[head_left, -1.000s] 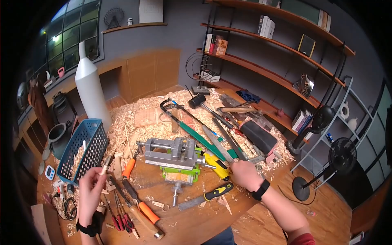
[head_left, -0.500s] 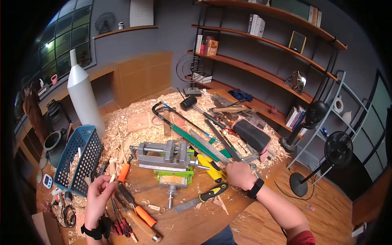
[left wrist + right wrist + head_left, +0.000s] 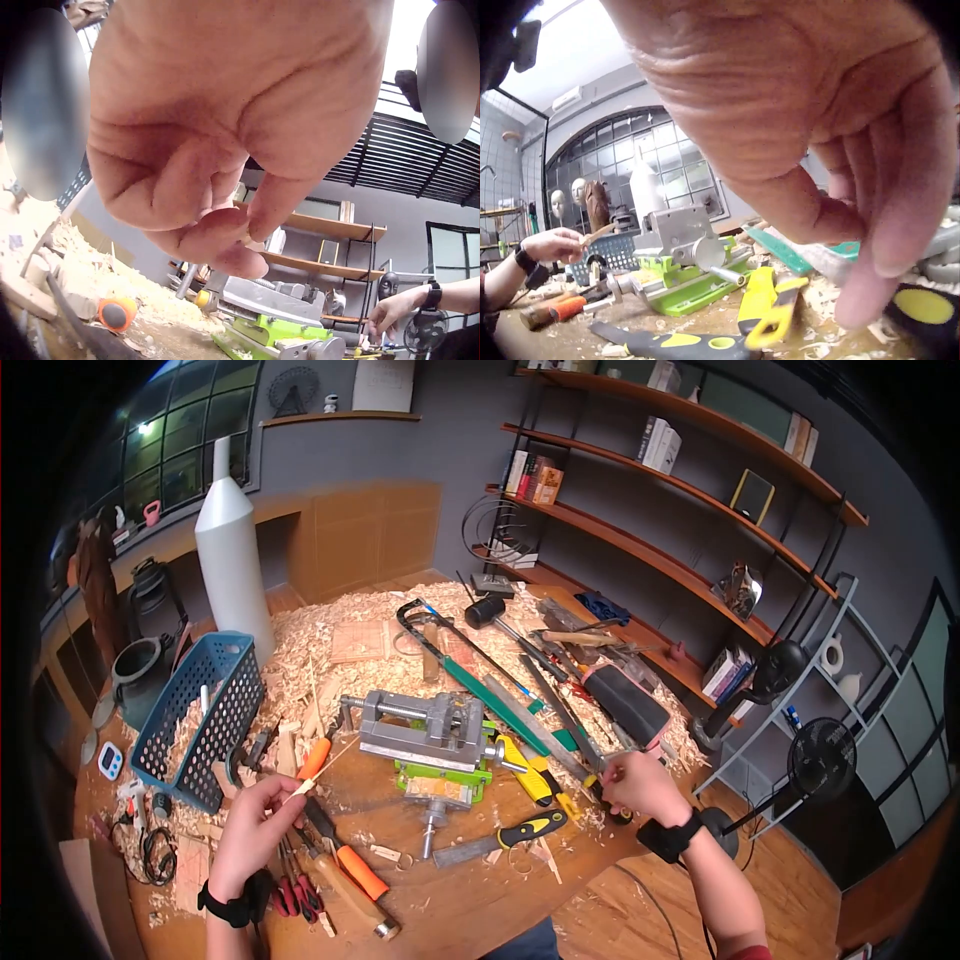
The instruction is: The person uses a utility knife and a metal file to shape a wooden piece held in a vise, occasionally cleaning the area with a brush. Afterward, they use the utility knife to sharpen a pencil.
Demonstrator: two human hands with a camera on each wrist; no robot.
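My left hand (image 3: 258, 822) pinches a thin pale strip of wood (image 3: 598, 234) between thumb and forefinger, above several chisels. My right hand (image 3: 645, 792) is low over the table's right edge, fingers curled at a black-and-yellow tool (image 3: 926, 309) that is partly hidden by the fingers; its exact kind I cannot tell. A blurred yellow part (image 3: 776, 319) shows left of the fingertips. Between the hands stands a grey metal vise (image 3: 425, 730) on a green base. A yellow-handled tool (image 3: 525, 768) and a black-and-yellow handled saw (image 3: 530, 830) lie right of it.
Wood shavings (image 3: 310, 622) cover the back of the table. A blue basket (image 3: 250, 660) stands at the left. Behind the vise lie a green-handled hacksaw (image 3: 490, 695), a mallet (image 3: 485, 610) and a dark tool case (image 3: 625, 700). Orange-handled chisels (image 3: 360, 870) lie in front.
My right hand has moved right and slightly down, and a yellow part shows beside it. My left hand still holds the wood strip, now a little farther right.
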